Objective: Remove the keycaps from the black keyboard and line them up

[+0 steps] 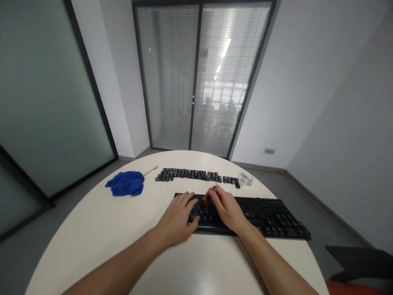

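A black keyboard (260,215) lies on the white table, with some keys off at its middle and left. My left hand (178,217) rests on the keyboard's left end, its fingers spread and holding nothing. Just to the right, my right hand (225,205) is closed in a pinch around a small, thin tool (209,201). The tool points down at the left part of the keyboard; its kind is too small and blurred to tell. Behind the keyboard, several loose black keycaps (190,174) sit in rows.
On the left of the round table (123,229) lies a crumpled blue cloth (127,183) with a thin pale brush-like stick (151,170) beside it. A clear plastic piece (245,178) sits at the right end of the keycap rows. A dark chair (362,260) stands at lower right.
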The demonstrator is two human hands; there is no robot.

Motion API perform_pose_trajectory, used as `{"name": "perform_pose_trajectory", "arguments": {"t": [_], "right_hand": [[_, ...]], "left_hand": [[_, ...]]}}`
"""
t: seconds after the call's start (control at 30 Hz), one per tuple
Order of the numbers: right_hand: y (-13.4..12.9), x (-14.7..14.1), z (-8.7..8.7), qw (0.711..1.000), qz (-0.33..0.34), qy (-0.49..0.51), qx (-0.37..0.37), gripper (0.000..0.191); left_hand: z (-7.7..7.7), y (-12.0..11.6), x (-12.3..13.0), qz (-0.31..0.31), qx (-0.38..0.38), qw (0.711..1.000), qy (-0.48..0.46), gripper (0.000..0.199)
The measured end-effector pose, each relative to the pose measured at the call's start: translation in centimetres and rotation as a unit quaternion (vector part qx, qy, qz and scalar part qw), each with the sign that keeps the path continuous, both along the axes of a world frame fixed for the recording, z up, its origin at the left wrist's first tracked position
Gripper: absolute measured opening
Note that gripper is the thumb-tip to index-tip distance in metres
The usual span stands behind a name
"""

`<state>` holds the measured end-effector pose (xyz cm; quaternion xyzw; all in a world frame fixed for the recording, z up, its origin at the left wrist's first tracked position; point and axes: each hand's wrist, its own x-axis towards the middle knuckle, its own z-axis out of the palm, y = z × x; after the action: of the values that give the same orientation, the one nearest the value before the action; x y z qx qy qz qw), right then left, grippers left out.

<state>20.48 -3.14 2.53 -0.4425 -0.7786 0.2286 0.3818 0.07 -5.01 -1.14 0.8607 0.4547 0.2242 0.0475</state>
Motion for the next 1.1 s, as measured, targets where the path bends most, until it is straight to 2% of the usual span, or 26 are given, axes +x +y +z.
{"name": "perform_pose_trajectory", "arguments": {"t": [0.3,0.53,0.77,0.9,1.1], "right_hand": [[-0.4,-0.7,-0.1,1.0,-0.015,-0.021,0.017,0.028],[-0.4,-0.9,-0.5,1.0,-0.004,0.003,0.015,0.027],[-0.5,-0.2,0.6,0.999,0.023,-0.012,0.031,0.029],[-0.3,0.7,1.0,0.999,0.047,-0.013,-0.002,0.027],[0.0,1.0,0.5,0.997,0.057,0.017,-0.048,0.026]], "left_hand": [[0.3,-0.1,0.1,0.003,-0.004,1.0,0.0,0.052],[0.4,-0.2,0.1,0.002,-0.005,1.0,-0.002,0.052],[0.4,-0.2,0.1,0.011,-0.015,1.0,-0.004,0.054],[0.2,-0.1,0.0,0.015,-0.021,1.0,-0.007,0.053],[0.1,-0.1,0.0,0.017,-0.024,1.0,-0.008,0.053]]}}
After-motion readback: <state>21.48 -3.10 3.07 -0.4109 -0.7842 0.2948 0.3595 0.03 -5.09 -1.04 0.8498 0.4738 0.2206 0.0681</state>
